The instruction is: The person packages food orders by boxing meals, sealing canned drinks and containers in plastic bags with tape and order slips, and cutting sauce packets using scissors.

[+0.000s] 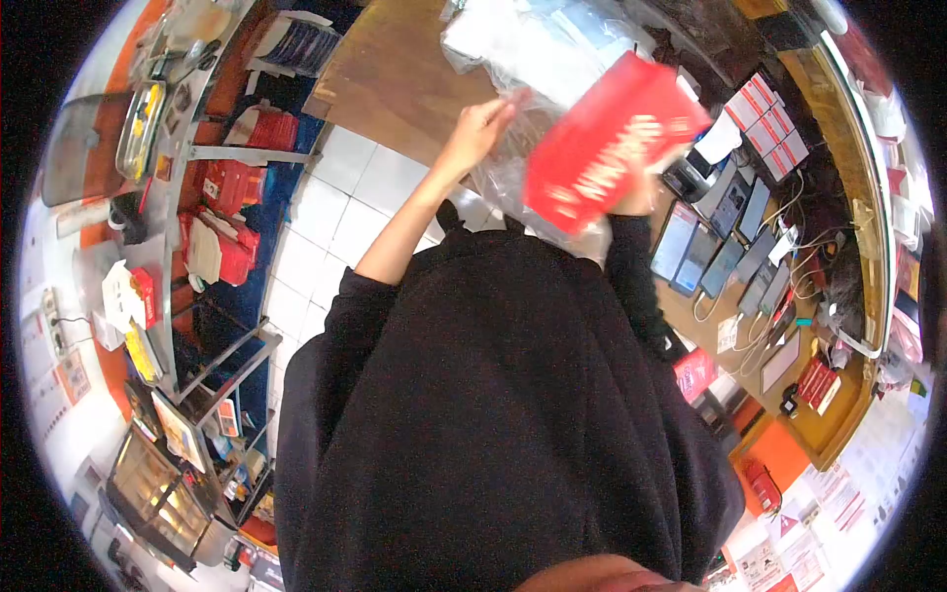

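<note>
My left hand (480, 130) is closed, its fingertips pinching the edge of a clear plastic bag (523, 128) at the front of the wooden table. My right hand (639, 192) grips a red box (602, 138) with white lettering, held tilted over the plastic bag. The box is smeared by motion and hides most of the right-hand fingers. Behind it lies a pile of white and clear plastic bags (543, 44).
A brown wooden table (395, 74) stands ahead. To the right, several tablets and phones (678, 237) with cables cover a counter beside a black printer (688, 178). At left, a metal shelf (247, 154) holds red folded boxes (232, 187). White floor tiles (340, 187) lie between.
</note>
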The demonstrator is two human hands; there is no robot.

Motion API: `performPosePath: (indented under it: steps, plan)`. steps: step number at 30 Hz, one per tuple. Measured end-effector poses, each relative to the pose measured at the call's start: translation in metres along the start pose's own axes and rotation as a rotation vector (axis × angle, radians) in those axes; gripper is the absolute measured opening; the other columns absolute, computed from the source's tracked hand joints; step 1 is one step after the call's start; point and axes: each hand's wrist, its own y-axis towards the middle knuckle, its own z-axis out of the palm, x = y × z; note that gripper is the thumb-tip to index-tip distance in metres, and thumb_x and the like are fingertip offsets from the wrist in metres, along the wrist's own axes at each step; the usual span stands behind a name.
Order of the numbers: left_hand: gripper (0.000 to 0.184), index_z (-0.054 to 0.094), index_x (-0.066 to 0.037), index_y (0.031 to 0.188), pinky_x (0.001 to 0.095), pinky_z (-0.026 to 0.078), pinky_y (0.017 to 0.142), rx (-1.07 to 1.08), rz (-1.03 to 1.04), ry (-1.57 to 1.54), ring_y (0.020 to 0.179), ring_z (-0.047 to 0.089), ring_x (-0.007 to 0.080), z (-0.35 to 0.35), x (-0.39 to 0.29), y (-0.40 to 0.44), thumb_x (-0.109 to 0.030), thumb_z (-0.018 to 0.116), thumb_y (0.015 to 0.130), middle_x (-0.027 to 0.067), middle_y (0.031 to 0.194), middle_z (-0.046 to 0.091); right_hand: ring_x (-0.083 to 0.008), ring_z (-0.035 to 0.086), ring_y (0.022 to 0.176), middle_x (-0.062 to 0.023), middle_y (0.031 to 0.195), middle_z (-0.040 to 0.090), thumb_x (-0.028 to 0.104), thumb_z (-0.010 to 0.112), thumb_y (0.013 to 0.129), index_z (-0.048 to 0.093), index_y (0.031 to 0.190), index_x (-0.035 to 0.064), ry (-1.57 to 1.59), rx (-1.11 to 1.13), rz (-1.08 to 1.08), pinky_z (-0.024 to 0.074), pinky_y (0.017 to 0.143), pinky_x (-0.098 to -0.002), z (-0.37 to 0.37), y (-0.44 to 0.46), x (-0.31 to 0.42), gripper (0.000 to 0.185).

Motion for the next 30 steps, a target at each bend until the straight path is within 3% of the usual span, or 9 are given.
performPosePath:
  steps: [2,5,10,14,18,22,25,27,30]
  plan:
    - [0.032,0.049,-0.013,0.113,0.0203,0.029,0.038,0.016,-0.057,-0.215,0.041,0.034,0.0039,-0.006,-0.016,0.004,-0.027,0.043,0.085,-0.0041,0.05,0.038,-0.0283,0.045,0.093,-0.0182,0.108,0.041,0.019,0.068,0.057,0.012,0.128,0.0015,-0.47,-0.119,-0.264,0.0366,0.083,-0.037,0.006,-0.007,-0.055,0.092]
    - [0.034,0.046,-0.014,0.116,0.0194,0.027,0.039,-0.02,0.009,-0.199,0.043,0.032,0.0034,-0.025,-0.039,-0.002,-0.028,0.042,0.085,-0.0059,0.051,0.036,-0.0397,0.033,0.102,-0.0257,0.114,0.029,0.03,0.075,0.037,0.012,0.129,0.0075,-1.183,0.259,-0.466,0.0287,0.086,-0.0437,-0.007,-0.015,-0.07,0.113]
    - [0.028,0.054,-0.001,0.101,0.0227,0.03,0.039,-0.079,0.202,-0.15,0.042,0.036,0.0045,-0.031,-0.075,-0.034,-0.022,0.045,0.084,-0.0026,0.05,0.04,-0.0428,0.034,0.103,-0.0289,0.114,0.032,0.033,0.073,0.043,0.016,0.129,0.0292,-1.696,0.892,-0.2,0.0286,0.085,-0.0533,0.003,-0.012,-0.049,0.103]
    - [0.027,0.056,0.005,0.087,0.023,0.031,0.038,-0.081,0.415,-0.067,0.042,0.038,0.0048,-0.02,-0.116,-0.07,-0.02,0.046,0.084,-0.0013,0.049,0.041,-0.0442,0.029,0.111,-0.0287,0.12,0.027,0.036,0.074,0.046,0.007,0.13,0.0286,-1.571,0.966,0.198,0.0268,0.086,-0.0579,-0.01,0.006,-0.083,0.108]
    - [0.031,0.056,0.003,0.09,0.0222,0.032,0.039,-0.173,0.211,-0.14,0.043,0.04,0.0054,-0.036,-0.104,-0.051,-0.025,0.044,0.085,0.001,0.052,0.045,-0.0374,0.011,0.122,-0.0224,0.133,-0.001,0.041,0.074,0.039,0.015,0.13,0.0155,-1.801,1.152,0.088,0.024,0.094,-0.05,0.0,0.011,-0.046,0.111]
    - [0.032,0.056,0.0,0.098,0.0224,0.035,0.041,-0.097,0.149,-0.198,0.045,0.041,0.0074,-0.047,-0.088,-0.041,-0.027,0.045,0.084,0.0024,0.057,0.047,-0.0367,0.021,0.12,-0.0256,0.126,0.023,0.039,0.065,0.055,0.023,0.128,0.0132,-1.773,1.103,-0.273,0.0171,0.097,-0.0461,-0.043,0.017,0.025,0.087]
    - [0.031,0.054,0.003,0.077,0.0262,0.036,0.046,-0.103,0.148,-0.181,0.047,0.042,0.0118,-0.045,-0.1,-0.037,-0.025,0.045,0.084,0.0056,0.053,0.045,-0.0265,0.051,0.096,-0.0195,0.104,0.051,0.008,0.06,0.064,0.045,0.115,0.0081,-1.016,1.354,0.119,0.0391,0.086,-0.0353,-0.007,0.058,0.12,0.053]
    - [0.03,0.049,0.003,0.068,0.0272,0.035,0.046,-0.076,0.209,-0.218,0.047,0.041,0.0139,-0.045,-0.095,-0.038,-0.022,0.046,0.083,0.0077,0.052,0.043,-0.022,0.058,0.08,-0.0172,0.086,0.059,-0.006,0.044,0.068,0.057,0.1,0.0051,-0.682,1.278,0.797,0.0449,0.076,-0.0293,0.015,0.097,0.14,0.036]
    - [0.03,0.046,0.002,0.063,0.0302,0.033,0.045,-0.025,0.192,-0.235,0.045,0.04,0.0197,-0.053,-0.089,-0.04,-0.021,0.047,0.083,0.0125,0.052,0.041,-0.0207,0.055,0.09,-0.0127,0.092,0.059,-0.015,0.033,0.064,0.059,0.089,-0.0028,-0.886,1.233,0.301,0.0415,0.077,-0.0266,0.059,0.169,0.079,0.038]
